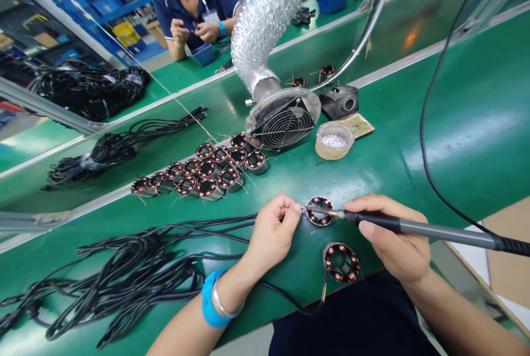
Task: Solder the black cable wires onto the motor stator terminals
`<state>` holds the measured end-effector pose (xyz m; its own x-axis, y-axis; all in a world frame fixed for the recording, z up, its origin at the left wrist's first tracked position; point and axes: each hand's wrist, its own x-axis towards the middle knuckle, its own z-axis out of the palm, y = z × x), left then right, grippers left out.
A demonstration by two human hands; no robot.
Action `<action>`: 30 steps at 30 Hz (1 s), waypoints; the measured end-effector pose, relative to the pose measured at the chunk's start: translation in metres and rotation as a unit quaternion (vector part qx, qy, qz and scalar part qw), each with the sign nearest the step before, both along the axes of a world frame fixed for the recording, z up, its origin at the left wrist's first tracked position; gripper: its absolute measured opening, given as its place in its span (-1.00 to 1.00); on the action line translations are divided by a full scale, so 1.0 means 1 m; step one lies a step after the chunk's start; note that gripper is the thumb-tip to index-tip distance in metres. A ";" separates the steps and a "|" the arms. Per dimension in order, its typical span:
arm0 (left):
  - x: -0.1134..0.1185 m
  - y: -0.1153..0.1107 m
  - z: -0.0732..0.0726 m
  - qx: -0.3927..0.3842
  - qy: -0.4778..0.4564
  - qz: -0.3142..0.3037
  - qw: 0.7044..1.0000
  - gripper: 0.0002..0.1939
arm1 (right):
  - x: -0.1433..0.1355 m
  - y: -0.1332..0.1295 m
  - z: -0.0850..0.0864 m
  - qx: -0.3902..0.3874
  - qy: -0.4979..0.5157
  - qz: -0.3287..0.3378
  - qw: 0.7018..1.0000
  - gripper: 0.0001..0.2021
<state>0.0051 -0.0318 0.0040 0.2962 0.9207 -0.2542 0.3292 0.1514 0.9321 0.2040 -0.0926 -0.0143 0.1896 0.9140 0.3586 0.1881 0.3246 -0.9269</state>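
Observation:
My right hand (395, 237) grips a soldering iron (375, 222), its metal tip pointing left across a copper-wound ring (320, 200). At the ring's left edge, my left hand (276, 229) pinches something thin, close to the iron's tip; fine wires show there, too small to tell apart. Nearer to me lies a second wound ring (342, 262) with thin coloured leads and a black cable by its lower left. Black cables (136, 267) spread over the green table (467, 124) to the left of my left hand.
Several wound rings (207, 187) stand in rows at the back left. A fan with a silver duct (265, 19) is behind my hands, beside a round tub (333, 146) and an iron holder (340, 103). A person (194, 25) sits opposite. The iron's cord hangs at right.

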 end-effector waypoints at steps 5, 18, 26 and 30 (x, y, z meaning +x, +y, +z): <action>-0.001 -0.001 0.001 0.004 0.002 -0.002 1.000 -0.73 | -0.004 0.002 0.014 0.024 -0.068 0.013 0.997 -0.83; -0.002 0.000 0.001 0.010 0.012 -0.013 1.000 -0.72 | -0.002 -0.003 0.025 0.059 -0.098 0.002 0.993 -0.78; -0.001 0.000 0.002 0.005 0.005 -0.008 1.000 -0.72 | -0.004 -0.001 0.025 0.065 -0.097 0.005 0.993 -0.79; -0.001 0.000 0.001 0.003 0.003 -0.007 1.000 -0.71 | -0.003 -0.001 0.024 0.060 -0.093 0.000 0.994 -0.79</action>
